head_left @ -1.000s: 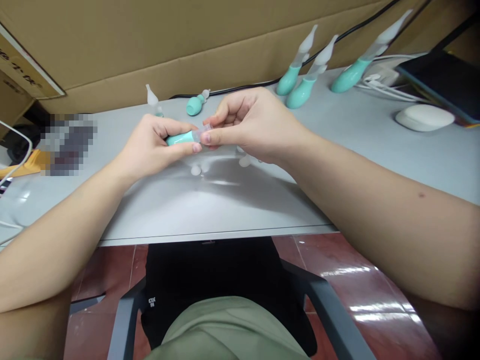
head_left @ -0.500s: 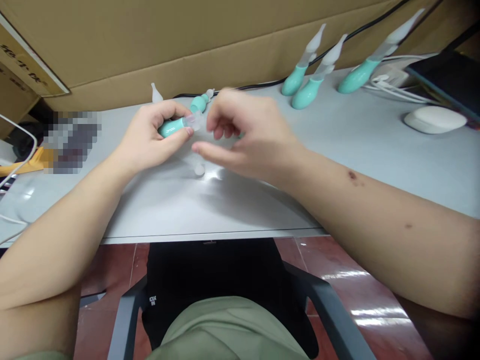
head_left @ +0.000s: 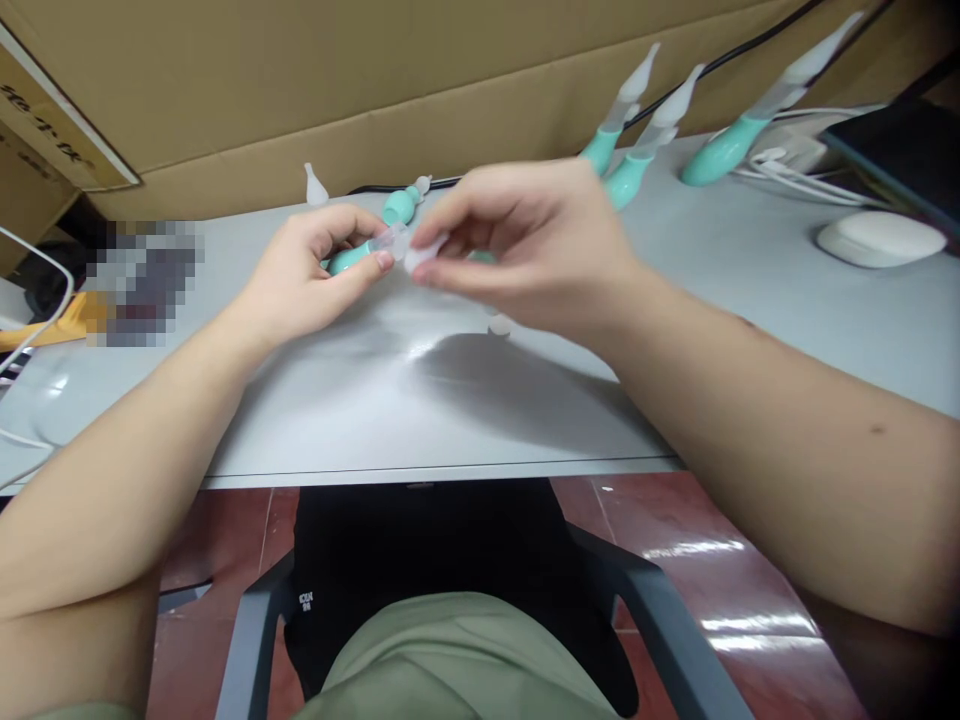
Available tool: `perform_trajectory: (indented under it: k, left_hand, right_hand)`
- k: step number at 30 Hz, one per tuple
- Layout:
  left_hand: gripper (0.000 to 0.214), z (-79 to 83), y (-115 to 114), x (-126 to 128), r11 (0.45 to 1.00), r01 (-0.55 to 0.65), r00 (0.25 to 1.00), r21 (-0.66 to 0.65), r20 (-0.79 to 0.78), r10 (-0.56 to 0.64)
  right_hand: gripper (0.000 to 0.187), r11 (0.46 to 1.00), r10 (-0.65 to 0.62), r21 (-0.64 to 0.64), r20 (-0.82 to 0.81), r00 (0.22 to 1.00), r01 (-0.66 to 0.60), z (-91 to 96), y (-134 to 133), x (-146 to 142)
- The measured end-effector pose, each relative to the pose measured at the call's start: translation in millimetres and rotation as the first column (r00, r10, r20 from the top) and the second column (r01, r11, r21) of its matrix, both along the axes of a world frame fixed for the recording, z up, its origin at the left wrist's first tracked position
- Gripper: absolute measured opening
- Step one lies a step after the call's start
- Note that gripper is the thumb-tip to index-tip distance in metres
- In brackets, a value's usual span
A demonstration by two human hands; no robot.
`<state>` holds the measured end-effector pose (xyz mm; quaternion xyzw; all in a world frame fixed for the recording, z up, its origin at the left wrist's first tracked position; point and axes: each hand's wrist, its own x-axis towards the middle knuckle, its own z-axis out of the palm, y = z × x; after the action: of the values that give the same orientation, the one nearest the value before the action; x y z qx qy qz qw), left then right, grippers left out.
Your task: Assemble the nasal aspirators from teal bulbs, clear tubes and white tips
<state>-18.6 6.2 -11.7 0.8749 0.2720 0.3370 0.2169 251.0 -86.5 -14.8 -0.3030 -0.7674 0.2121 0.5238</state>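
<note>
White piece (head_left: 421, 256) now pinched in right hand (head_left: 544, 235), beside clear tube (head_left: 387, 239).

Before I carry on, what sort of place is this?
Probably an assembly workstation: a grey desk backed by cardboard, several similar teal-bulbed pieces set out on it, and a chair at its front.

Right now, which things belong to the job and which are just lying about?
Probably the job's:
teal bulb with clear tube, left hand
white piece, right hand
three white-tipped bulbs

Probably lying about:
white mouse-like object
white cables
black cable
</note>
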Motion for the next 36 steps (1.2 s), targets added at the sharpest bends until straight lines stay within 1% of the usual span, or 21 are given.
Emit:
perform_trajectory:
  k: [1,3,5,7,9,11,15,18,21,25,27,29,32,36]
  left_hand:
    - [0.069,-0.1,-1,0,1.000,0.002,1.000,-0.002,-0.002,-0.002]
    - [0.075,-0.7,-2,0,1.000,0.008,1.000,0.004,0.003,-0.008]
    - [0.073,-1.4,-2,0,1.000,0.010,1.000,-0.008,-0.004,-0.010]
    - [0.064,-1.8,-2,0,1.000,0.013,1.000,-0.025,-0.003,-0.013]
    - [0.053,-1.6,-3,0,0.999,0.025,1.000,-0.036,0.000,-0.025]
    - [0.048,-0.8,-4,1,0.999,0.038,0.999,-0.030,0.014,-0.038]
    - [0.034,-0.6,-10,5,0.997,0.067,0.997,-0.049,0.045,-0.065]
    - [0.024,-2.6,-15,9,0.991,0.100,0.992,-0.084,0.082,-0.094]
    - [0.023,-4.0,-18,11,0.991,0.093,0.993,-0.091,0.083,-0.086]
    - [0.029,-2.4,-20,10,0.997,0.056,0.997,-0.060,0.049,-0.053]
    - [0.030,-1.7,-21,9,0.999,0.033,0.999,-0.017,0.016,-0.032]
    - [0.027,-1.5,-22,8,0.999,0.013,1.000,0.034,-0.017,-0.012]
    - [0.022,-1.8,-23,9,0.997,-0.003,0.999,0.078,-0.033,0.006]
    - [0.022,-1.8,-26,9,0.994,-0.030,0.998,0.109,-0.058,0.037]
  right_hand:
    - [0.023,1.000,0.002,0.005,-0.115,0.993,-0.001,-1.9,6,2]
    - [0.025,1.000,0.014,-0.006,-0.242,0.970,-0.016,-5.8,18,5]
    - [0.023,0.998,0.029,-0.042,-0.297,0.954,-0.044,-8.8,26,6]
    - [0.023,0.994,0.046,-0.081,-0.344,0.938,-0.078,-10.0,29,5]
    - [0.027,0.984,0.042,-0.144,-0.373,0.927,-0.103,-9.3,27,3]
    - [0.032,0.971,0.014,-0.215,-0.388,0.922,-0.105,-7.9,25,0]
    - [0.039,0.937,-0.067,-0.341,-0.382,0.922,-0.074,-5.0,19,-2]
    - [0.036,0.913,-0.116,-0.405,-0.362,0.925,-0.044,-2.2,15,-2]
    - [0.034,0.891,-0.121,-0.450,-0.354,0.927,-0.055,2.0,10,-2]
    - [0.030,0.854,-0.086,-0.508,-0.349,0.933,-0.112,7.5,5,-1]
    - [0.027,0.857,-0.085,-0.508,-0.309,0.947,-0.089,9.4,5,1]
    - [0.025,0.874,-0.092,-0.485,-0.245,0.965,-0.040,10.6,5,4]
    - [0.024,0.902,-0.099,-0.430,-0.156,0.983,0.022,10.8,7,8]
    - [0.021,0.937,-0.112,-0.341,-0.073,0.991,0.081,8.1,7,10]
